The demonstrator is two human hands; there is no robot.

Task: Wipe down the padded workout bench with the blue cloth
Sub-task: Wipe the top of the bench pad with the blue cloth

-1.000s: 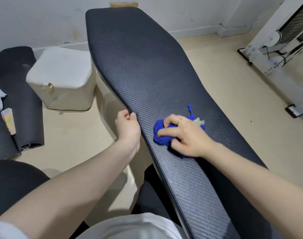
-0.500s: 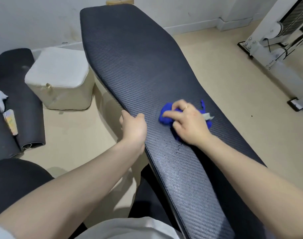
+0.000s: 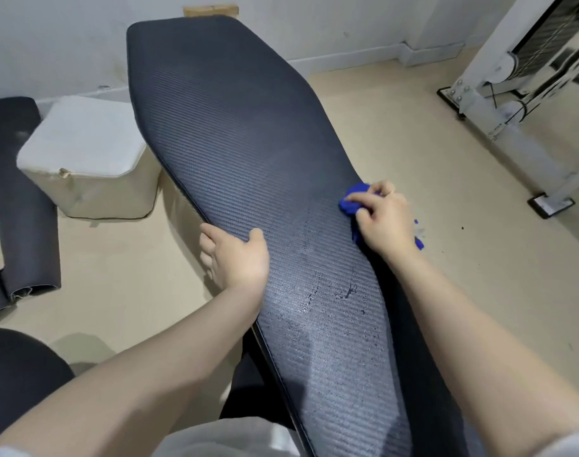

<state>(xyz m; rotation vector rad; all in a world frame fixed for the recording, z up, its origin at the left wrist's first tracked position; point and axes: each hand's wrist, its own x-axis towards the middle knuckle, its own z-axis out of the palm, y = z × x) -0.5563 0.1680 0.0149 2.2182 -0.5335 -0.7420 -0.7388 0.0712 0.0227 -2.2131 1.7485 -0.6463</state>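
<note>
The long dark padded bench (image 3: 235, 133) runs from near me to the far wall, its textured surface showing damp streaks and droplets in the near half. My right hand (image 3: 382, 219) presses the bunched blue cloth (image 3: 352, 201) against the bench's right edge, about halfway along; a bit of cloth sticks out behind the hand. My left hand (image 3: 235, 255) grips the bench's left edge, thumb on top and fingers curled over the side.
A cream padded block (image 3: 83, 159) sits on the floor left of the bench. Rolled dark mats (image 3: 20, 206) lie at far left. A white machine frame (image 3: 512, 94) stands at right. Beige floor lies on both sides.
My right hand has slid the blue cloth from the bench's middle across to its right edge. My left hand has shifted slightly further up the left edge.
</note>
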